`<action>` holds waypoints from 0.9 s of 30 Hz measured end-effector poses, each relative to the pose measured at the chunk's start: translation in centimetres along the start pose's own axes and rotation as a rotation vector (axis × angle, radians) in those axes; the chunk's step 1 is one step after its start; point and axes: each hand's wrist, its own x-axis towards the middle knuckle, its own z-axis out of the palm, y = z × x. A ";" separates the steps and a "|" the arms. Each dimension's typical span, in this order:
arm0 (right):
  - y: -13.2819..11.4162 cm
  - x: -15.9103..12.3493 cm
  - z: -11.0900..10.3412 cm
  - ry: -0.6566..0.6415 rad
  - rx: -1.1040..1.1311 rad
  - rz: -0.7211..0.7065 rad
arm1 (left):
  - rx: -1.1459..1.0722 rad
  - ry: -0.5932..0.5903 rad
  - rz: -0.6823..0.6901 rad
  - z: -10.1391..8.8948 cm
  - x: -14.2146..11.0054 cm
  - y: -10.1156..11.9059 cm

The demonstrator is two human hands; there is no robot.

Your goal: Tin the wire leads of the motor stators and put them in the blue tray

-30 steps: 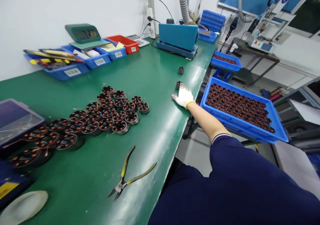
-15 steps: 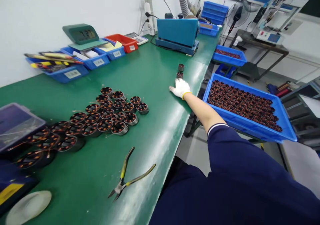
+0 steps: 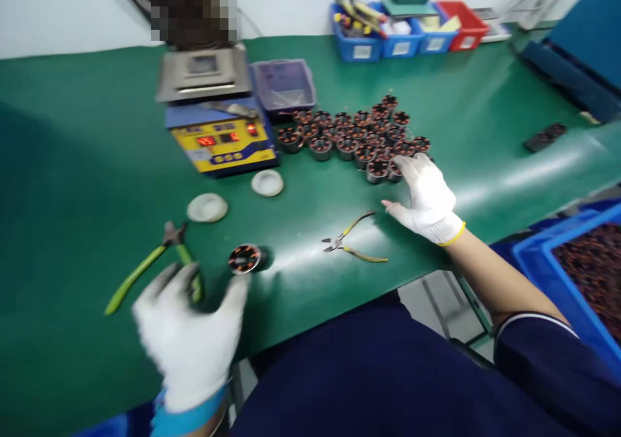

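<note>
My left hand (image 3: 189, 333), in a white glove, is low at the left with thumb and fingers apart. Its thumb tip is close to a single wire-wound motor stator (image 3: 244, 258); whether they touch I cannot tell. Green-handled pliers (image 3: 138, 280) lie by its fingers, partly hidden. My right hand (image 3: 424, 198), also gloved, has its fingers spread over the near right edge of a group of stators (image 3: 347, 146), covering some of them; no grip on one is visible. Between the hands, yellow-handled cutting pliers (image 3: 338, 244) lie spread on the green bench (image 3: 301, 223).
A blue and yellow box with red digits (image 3: 223, 146) stands at the back left, beside a purple tray (image 3: 284, 83). Two whitish round pieces (image 3: 207, 208) lie before it. Small bins (image 3: 361, 50) line the wall. A blue crate of stators (image 3: 538, 249) is at the right.
The view has swung left. My right hand has come back from the two stators farther along the bench to the group. My left hand and the single stator have come into view.
</note>
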 end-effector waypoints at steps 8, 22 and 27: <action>-2.1 4.6 4.2 -0.132 -0.133 0.051 | 0.031 0.009 0.193 0.4 0.0 0.0; -13.5 2.7 2.2 -0.316 1.276 0.199 | -1.323 -0.811 -0.967 4.8 2.1 8.3; -12.7 2.5 1.9 -0.219 0.961 0.100 | -1.318 -0.697 -0.938 5.7 1.9 7.2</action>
